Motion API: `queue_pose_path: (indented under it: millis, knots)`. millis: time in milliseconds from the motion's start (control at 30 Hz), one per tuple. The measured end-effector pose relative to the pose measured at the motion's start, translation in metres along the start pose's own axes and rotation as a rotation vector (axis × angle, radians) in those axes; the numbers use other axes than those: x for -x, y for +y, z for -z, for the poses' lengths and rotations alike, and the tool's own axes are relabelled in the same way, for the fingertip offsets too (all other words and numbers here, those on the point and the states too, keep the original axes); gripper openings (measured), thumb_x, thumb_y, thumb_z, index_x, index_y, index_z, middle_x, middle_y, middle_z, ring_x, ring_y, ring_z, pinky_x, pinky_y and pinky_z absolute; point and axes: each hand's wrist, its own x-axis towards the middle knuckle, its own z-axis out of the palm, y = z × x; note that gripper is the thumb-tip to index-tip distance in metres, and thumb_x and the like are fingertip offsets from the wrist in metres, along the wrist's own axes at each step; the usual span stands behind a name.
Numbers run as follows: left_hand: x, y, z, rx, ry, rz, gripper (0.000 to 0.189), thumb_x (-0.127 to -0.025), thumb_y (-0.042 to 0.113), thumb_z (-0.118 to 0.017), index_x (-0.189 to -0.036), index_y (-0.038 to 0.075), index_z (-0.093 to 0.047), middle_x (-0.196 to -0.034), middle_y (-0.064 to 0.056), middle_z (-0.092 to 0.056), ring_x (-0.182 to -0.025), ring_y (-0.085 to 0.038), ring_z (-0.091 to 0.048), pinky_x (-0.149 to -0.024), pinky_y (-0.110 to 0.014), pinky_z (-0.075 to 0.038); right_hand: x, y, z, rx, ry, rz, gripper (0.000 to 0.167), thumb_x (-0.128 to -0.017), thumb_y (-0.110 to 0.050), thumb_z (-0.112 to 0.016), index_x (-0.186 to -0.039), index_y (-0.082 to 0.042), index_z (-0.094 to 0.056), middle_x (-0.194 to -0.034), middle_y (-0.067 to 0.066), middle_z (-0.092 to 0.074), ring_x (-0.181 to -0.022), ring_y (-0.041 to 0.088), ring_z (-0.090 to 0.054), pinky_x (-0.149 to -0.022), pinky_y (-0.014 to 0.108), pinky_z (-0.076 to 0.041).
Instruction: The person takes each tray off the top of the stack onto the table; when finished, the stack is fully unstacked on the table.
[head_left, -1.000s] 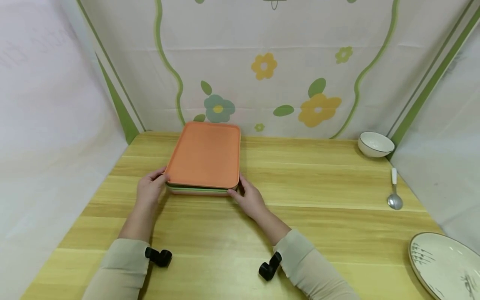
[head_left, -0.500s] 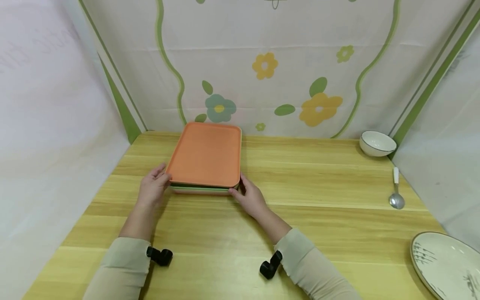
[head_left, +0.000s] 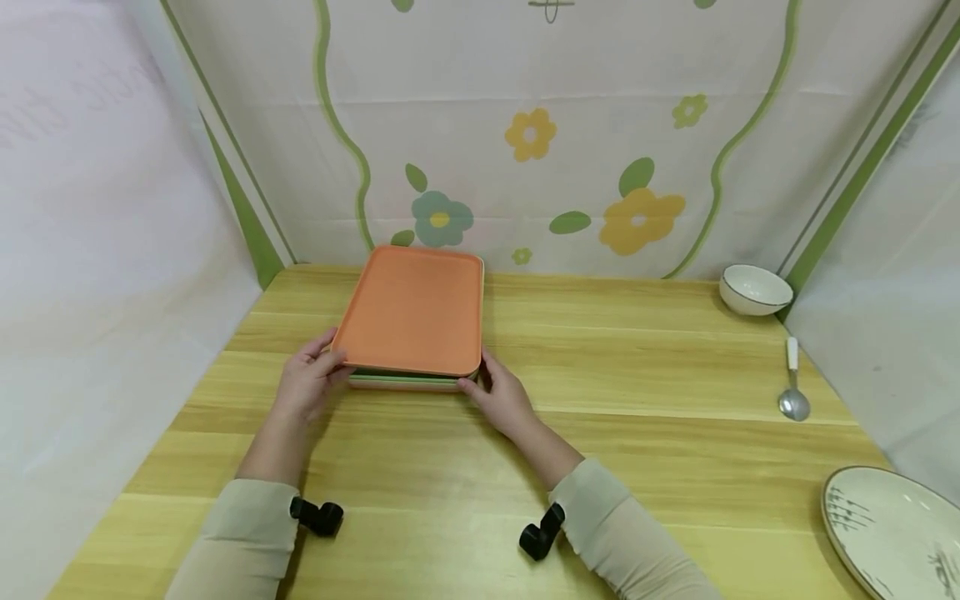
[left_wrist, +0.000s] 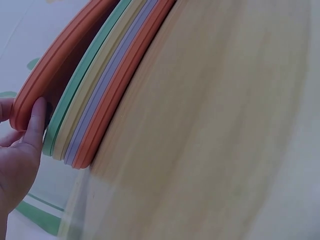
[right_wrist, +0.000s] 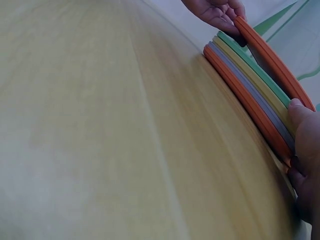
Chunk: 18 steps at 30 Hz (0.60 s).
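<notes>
An orange tray [head_left: 412,308] lies atop a stack of trays [head_left: 405,383], its near-left corner raised. My left hand [head_left: 306,379] pinches that corner, and the left wrist view shows a wedge-shaped gap between the orange tray [left_wrist: 60,60] and the green tray [left_wrist: 80,80]. Beneath the green one come a yellow, a purple and another orange tray [left_wrist: 120,90]. At the near-right corner, my right hand [head_left: 501,398] grips the stack, with the thumb on the front edges and the fingers along the right side. In the right wrist view, the right hand [right_wrist: 306,150] is partly cut off.
A white bowl [head_left: 755,290] sits at the far right corner of the wooden table [head_left: 637,375]. In front of it lies a spoon [head_left: 792,383] with a white handle. An oval white plate [head_left: 892,525] is at the near right. A floral curtain [head_left: 480,125] hangs behind the table.
My left hand has shifted slightly right with the orange tray's near-left corner, and more of the left end of the stack below is covered. My right hand stays in place.
</notes>
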Motion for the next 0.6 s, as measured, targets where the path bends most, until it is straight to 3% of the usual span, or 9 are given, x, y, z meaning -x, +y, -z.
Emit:
queue_pose_path:
  millis: [267, 367, 467, 533, 600]
  knots:
    - [0.003, -0.001, 0.005, 0.155, 0.013, -0.043, 0.067, -0.097, -0.003, -0.052, -0.154, -0.001, -0.017, -0.097, 0.008, -0.073, -0.088, -0.005, -0.071, -0.078, -0.019, -0.058, 0.001, 0.0, -0.002, -0.037, -0.021, 0.004, 0.082, -0.093, -0.047, -0.062, -0.156, -0.012, -0.025, -0.155, 0.01, -0.04, -0.141, 0.028, -0.041, -0.115, 0.045, -0.037]
    - [0.006, -0.001, 0.013, 0.277, 0.021, -0.084, 0.054, -0.097, -0.007, -0.051, -0.148, 0.004, -0.038, -0.096, 0.001, -0.075, -0.085, -0.01, -0.073, -0.075, -0.022, -0.059, 0.001, 0.001, -0.003, -0.039, -0.02, 0.01, 0.081, -0.093, -0.046, -0.063, -0.156, -0.011, -0.026, -0.155, 0.011, -0.04, -0.141, 0.029, -0.042, -0.115, 0.045, -0.037]
    - [0.009, 0.001, 0.023, 0.383, 0.02, -0.142, 0.039, -0.096, -0.01, -0.048, -0.127, 0.009, -0.063, -0.095, -0.006, -0.075, -0.082, -0.015, -0.074, -0.073, -0.025, -0.06, 0.0, 0.0, -0.003, -0.032, -0.013, 0.021, 0.08, -0.094, -0.044, -0.064, -0.155, -0.009, -0.027, -0.153, 0.012, -0.042, -0.14, 0.029, -0.043, -0.115, 0.044, -0.037]
    - [0.011, 0.007, 0.031, 0.426, 0.023, -0.171, 0.034, -0.096, -0.011, -0.047, -0.111, 0.009, -0.07, -0.094, -0.009, -0.075, -0.08, -0.016, -0.074, -0.071, -0.026, -0.061, 0.0, 0.0, -0.004, -0.025, -0.005, 0.029, 0.079, -0.094, -0.042, -0.064, -0.155, -0.008, -0.028, -0.151, 0.013, -0.045, -0.139, 0.03, -0.045, -0.114, 0.045, -0.038]
    - [0.014, 0.014, 0.04, 0.45, 0.045, -0.19, 0.034, -0.096, -0.013, -0.046, -0.107, 0.008, -0.07, -0.093, -0.009, -0.075, -0.079, -0.017, -0.074, -0.07, -0.027, -0.061, -0.001, 0.0, -0.004, -0.023, -0.003, 0.028, 0.079, -0.093, -0.042, -0.065, -0.155, -0.008, -0.028, -0.15, 0.013, -0.046, -0.138, 0.029, -0.046, -0.114, 0.044, -0.038]
